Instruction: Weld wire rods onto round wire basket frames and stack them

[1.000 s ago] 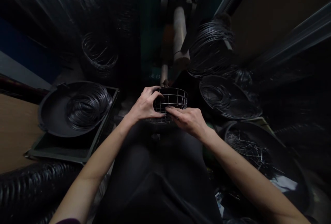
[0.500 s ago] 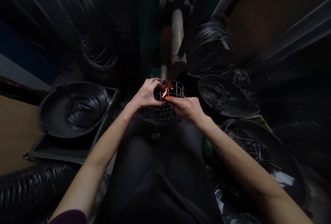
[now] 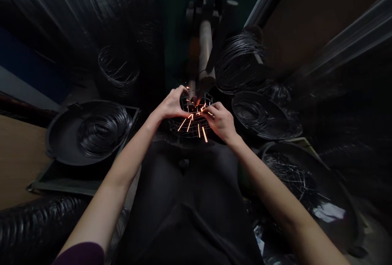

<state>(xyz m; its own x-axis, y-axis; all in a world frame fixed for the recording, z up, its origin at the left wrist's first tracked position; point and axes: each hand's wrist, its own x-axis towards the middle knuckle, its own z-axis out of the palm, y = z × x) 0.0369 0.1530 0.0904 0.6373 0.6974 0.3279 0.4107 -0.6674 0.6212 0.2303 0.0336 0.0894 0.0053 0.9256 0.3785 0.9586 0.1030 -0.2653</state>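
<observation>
Your left hand (image 3: 173,104) curves around the 9 o'clock side of a round, dark metal wire basket (image 3: 183,125), thumb and fingers spread apart to grip it. Your right hand (image 3: 221,122) is at the basket's 4 o'clock side, thumb and forefinger pressed together at the wire; you cannot tell exactly what they pinch, as bright orange sparks (image 3: 204,133) streak across that spot. The basket is between your hands, above your dark-clad lap, its far rim partly lost in shadow.

From the basket, a thick grey metal cylinder (image 3: 206,44) of a machine is at 12 o'clock, its contact with the work hard to make out. Toward 9 o'clock, a black round pan (image 3: 63,136) holds a coil of dark wire (image 3: 104,128). At 3 o'clock, another dark pan holds coiled wire (image 3: 252,110). At 4 o'clock, a large black basin (image 3: 332,187), partly covered by your right forearm, holds loose wire pieces (image 3: 289,175) and a crumpled white scrap (image 3: 329,212). The ribbed black object (image 3: 39,220) at 8 o'clock is cut off.
</observation>
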